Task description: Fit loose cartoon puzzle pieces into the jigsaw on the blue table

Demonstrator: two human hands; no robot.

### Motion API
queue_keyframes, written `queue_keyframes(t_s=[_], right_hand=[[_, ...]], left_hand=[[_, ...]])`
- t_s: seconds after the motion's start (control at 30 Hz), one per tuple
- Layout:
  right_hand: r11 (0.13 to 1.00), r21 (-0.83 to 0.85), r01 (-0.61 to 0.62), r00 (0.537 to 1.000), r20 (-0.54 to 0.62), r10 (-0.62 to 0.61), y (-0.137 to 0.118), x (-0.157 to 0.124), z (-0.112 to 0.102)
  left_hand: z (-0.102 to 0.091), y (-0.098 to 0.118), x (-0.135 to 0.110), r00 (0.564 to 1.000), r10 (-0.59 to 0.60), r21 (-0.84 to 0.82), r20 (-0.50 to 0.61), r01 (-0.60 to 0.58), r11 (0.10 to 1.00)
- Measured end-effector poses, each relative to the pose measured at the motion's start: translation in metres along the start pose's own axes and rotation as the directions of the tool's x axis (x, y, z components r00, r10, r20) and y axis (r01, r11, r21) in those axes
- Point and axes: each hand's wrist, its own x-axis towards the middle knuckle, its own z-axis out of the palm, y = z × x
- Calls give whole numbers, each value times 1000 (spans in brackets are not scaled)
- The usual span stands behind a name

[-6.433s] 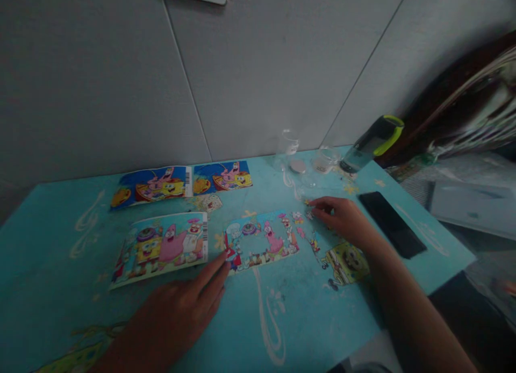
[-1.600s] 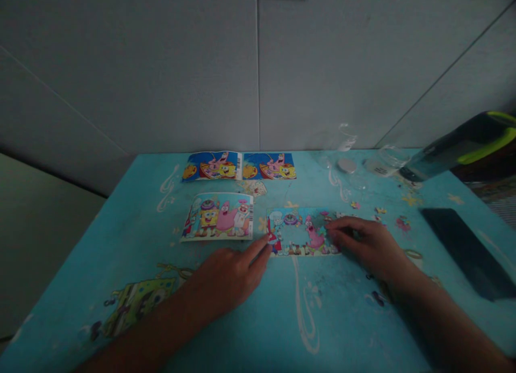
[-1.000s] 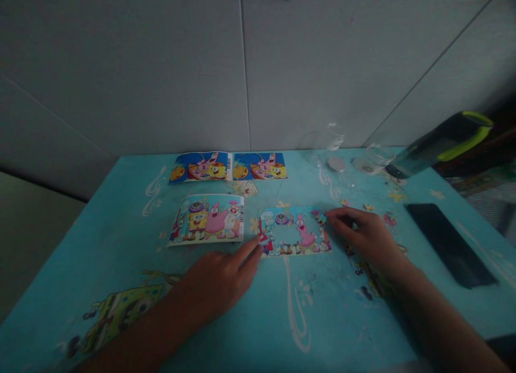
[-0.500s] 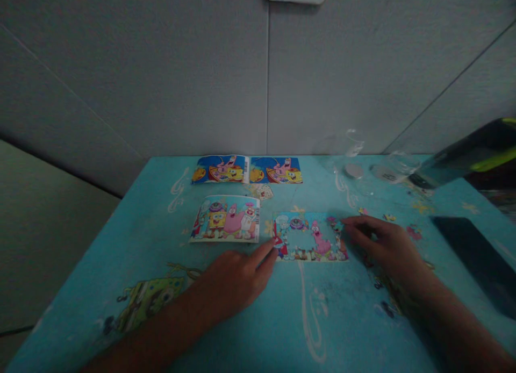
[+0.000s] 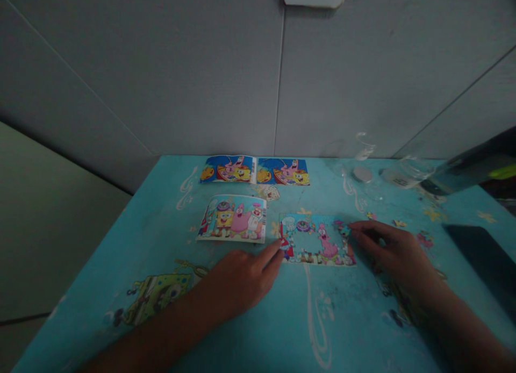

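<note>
A partly assembled jigsaw puzzle (image 5: 328, 248) with cartoon figures lies flat on the table, with a gap left of its pink figure. The stretched fingers of my left hand (image 5: 248, 273) rest on its left edge. At the upper right edge, my right hand (image 5: 389, 249) pinches a small puzzle piece (image 5: 345, 229), partly hidden by the fingertips. Beside the puzzle on the left lies a picture sheet (image 5: 234, 220) with matching figures. Several loose puzzle pieces (image 5: 399, 223) are scattered beyond and beside my right hand.
Against the wall stand two blue cartoon pictures (image 5: 229, 170), side by side at the table's back. Clear containers with a pale round lid (image 5: 362, 174) are at the back right, near a dark bottle (image 5: 463, 163). A dark flat slab (image 5: 479, 263) lies right on the patterned tablecloth (image 5: 258, 335).
The whole view has shifted, so things on the table appear slightly farther right. Both hands keep nearly the same places at the puzzle, the right one still at its upper right edge.
</note>
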Motion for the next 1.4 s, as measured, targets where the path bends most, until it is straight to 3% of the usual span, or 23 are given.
queue_keyframes(t_s=[0.2,0.57,0.97,1.4], right_hand=[[997,-29,71,997,-23,-72,-4,1,0],[992,25,121,992,42,-122,-10,0,4],[984,-68,166,986,-14,-168,-13,9,18],[927,-144,347,937,18,-348,-25,16,21]], left_hand=[[2,0,0,1000,2,7,1,-2,1000],[4,-1,-1,1000,7,-26,-5,-7,1000],[6,-3,-1,999,28,-1,-25,-28,1000],[11,-2,-3,999,19,30,-30,-19,999]])
